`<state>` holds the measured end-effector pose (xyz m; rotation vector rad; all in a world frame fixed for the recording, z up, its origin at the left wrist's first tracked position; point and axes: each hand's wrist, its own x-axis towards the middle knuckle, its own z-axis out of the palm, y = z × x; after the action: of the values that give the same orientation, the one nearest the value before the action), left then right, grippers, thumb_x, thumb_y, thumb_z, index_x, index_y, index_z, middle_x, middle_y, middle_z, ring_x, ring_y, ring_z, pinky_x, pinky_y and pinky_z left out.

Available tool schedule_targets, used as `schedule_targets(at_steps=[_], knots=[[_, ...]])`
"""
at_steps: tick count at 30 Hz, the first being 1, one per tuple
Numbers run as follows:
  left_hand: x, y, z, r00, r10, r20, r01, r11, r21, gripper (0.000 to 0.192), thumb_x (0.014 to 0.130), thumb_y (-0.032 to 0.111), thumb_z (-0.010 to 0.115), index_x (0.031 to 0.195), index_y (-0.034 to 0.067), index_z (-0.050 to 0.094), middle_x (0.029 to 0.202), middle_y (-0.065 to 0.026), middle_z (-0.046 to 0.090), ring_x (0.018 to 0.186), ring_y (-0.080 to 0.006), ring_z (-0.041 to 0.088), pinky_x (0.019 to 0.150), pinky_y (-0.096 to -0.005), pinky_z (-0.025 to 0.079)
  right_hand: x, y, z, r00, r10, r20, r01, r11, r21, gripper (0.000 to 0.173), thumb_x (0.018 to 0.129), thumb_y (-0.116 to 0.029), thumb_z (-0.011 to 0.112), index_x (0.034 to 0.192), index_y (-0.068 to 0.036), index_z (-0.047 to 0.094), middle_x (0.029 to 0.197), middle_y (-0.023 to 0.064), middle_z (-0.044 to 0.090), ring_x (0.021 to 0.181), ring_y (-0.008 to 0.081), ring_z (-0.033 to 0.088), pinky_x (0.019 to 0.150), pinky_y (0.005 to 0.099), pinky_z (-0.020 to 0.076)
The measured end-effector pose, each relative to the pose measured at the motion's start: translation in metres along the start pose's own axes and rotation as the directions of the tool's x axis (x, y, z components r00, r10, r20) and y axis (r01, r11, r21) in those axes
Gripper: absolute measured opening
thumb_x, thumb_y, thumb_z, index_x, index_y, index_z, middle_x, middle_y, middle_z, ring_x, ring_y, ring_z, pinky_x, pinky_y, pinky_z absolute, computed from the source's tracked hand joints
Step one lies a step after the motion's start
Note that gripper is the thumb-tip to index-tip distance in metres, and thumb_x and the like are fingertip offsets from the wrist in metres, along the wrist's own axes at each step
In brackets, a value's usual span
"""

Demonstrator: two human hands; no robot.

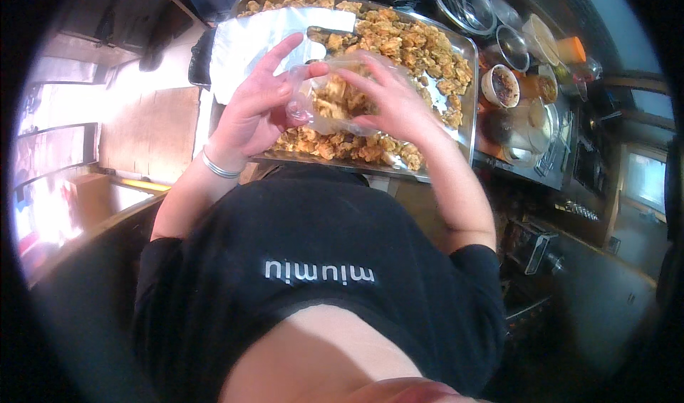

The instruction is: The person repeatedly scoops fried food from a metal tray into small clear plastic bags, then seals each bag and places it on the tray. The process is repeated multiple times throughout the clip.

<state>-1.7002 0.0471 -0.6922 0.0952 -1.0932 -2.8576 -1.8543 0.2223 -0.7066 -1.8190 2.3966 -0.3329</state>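
Between my hands, over the tray, is a thin clear plastic film (pixel 326 115), stretched out; whether it is a bag or a disposable glove I cannot tell. My left hand (pixel 256 101) pinches its crumpled edge with curled lower fingers, while the index finger points outward. Around the spread fingers of my right hand (pixel 398 101), the film reaches the fingertips and knuckles. Battered fried pieces (pixel 395 34) fill much of the metal tray (pixel 472 130) and show through the film. White plastic bags (pixel 251 45) lie over the tray's left part.
Right of the tray stand a white cup of dark red sauce (pixel 501 86), clear tubs (pixel 526 130) and an orange-lidded container (pixel 570 49). A metal bowl with utensils (pixel 467 8) sits behind them. Brown cardboard (pixel 149 128) is at the left.
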Motion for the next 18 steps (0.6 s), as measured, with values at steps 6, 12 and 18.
schedule_targets(at_steps=[6, 12, 18], knots=[[-0.004, 0.01, -0.006, 0.999, 0.044, -0.026, -0.042, 0.996, 0.084, 0.065, 0.082, 0.004, 0.058, 0.138, 0.01, 0.025, 0.117, -0.0174, 0.049, 0.07, -0.0099, 0.055, 0.067, -0.0262, 0.054, -0.041, 0.012, -0.061, 0.962, 0.179, 0.207, -0.121, 0.956, -0.266, 0.041, 0.072, -0.037, 0.068, 0.101, -0.009, 0.062, 0.109, 0.0101, 0.058, 0.103, 0.0266, 0.054, 0.085, 0.0373, 0.0452], [-0.006, 0.013, 0.005, 1.0, 0.0, -0.012, 0.002, 0.985, 0.172, 0.072, 0.076, 0.009, 0.069, 0.136, 0.007, 0.027, 0.116, -0.0174, 0.051, 0.081, -0.014, 0.059, 0.069, -0.0259, 0.054, -0.077, 0.079, -0.072, 0.912, 0.338, -0.232, -0.123, 0.767, 0.63, 0.023, 0.081, -0.024, 0.062, 0.094, -0.005, 0.063, 0.087, 0.0078, 0.066, 0.074, 0.0176, 0.062, 0.066, 0.0322, 0.0464], [-0.014, 0.002, 0.016, 0.993, -0.112, -0.028, 0.116, 0.969, 0.219, 0.072, 0.074, 0.013, 0.072, 0.133, 0.005, 0.032, 0.117, -0.0161, 0.05, 0.086, -0.014, 0.058, 0.071, -0.0249, 0.054, -0.069, 0.171, 0.107, 0.791, 0.609, 0.059, -0.573, 0.704, 0.418, 0.045, 0.075, -0.016, 0.065, 0.118, -0.01, 0.052, 0.104, 0.0147, 0.061, 0.096, 0.0278, 0.059, 0.081, 0.0347, 0.0464]])
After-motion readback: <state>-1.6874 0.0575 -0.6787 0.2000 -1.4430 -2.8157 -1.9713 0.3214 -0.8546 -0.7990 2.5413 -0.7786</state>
